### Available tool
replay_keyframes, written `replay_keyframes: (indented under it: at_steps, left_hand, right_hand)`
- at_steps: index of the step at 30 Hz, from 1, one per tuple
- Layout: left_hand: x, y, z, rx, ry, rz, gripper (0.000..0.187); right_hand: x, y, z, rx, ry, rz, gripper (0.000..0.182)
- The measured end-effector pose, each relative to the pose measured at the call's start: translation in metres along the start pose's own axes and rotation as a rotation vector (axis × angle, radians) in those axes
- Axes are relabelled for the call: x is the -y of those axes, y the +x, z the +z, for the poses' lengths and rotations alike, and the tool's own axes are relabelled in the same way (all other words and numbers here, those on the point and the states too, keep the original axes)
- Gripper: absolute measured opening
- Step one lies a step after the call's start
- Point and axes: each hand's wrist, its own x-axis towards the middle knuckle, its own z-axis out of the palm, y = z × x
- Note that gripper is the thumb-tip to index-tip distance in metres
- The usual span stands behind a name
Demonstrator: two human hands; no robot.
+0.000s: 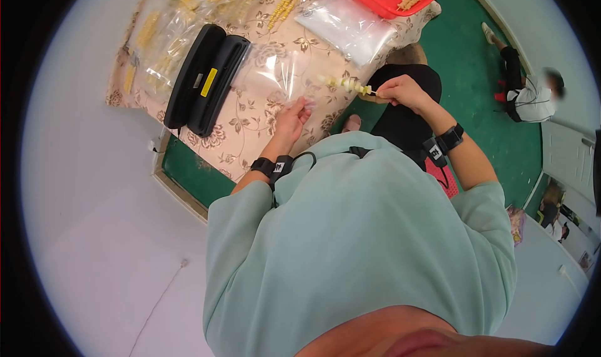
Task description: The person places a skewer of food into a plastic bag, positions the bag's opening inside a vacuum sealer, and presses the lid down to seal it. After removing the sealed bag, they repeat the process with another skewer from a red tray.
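A skewer [347, 84] threaded with pale yellow-green pieces is pinched at its bare stick end by my right hand [404, 93]. Its food end points left, over the edge of the cloth-covered table [241, 119]. My left hand [293, 120] has its fingers closed on the near edge of a clear plastic bag [275, 72], which lies flat on the cloth. The skewer's far tip comes close to the bag's right side. Left of the bag sits a long black bag sealer [216, 84] with a yellow label.
A stack of clear bags [344, 28] lies at the table's right, beside a red basket [375, 0] with skewers [410, 1] in it. Yellow skewers [283, 10] and several filled bags [188, 19] cover the far side. Another person [532, 97] sits at the right.
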Motion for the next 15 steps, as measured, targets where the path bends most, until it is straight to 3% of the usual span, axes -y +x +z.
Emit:
replay_keyframes:
  at_steps: [13, 15]
  left_hand:
    - [0.005, -0.005, -0.005, -0.008, 0.103, 0.008, 0.017]
    - [0.006, -0.008, -0.001, -0.109, 0.131, 0.046, 0.016]
  right_hand:
    - [-0.015, 0.016, 0.033, -0.053, -0.051, -0.009, 0.016]
    - [-0.013, 0.013, 0.032, -0.054, -0.052, 0.011, 0.016]
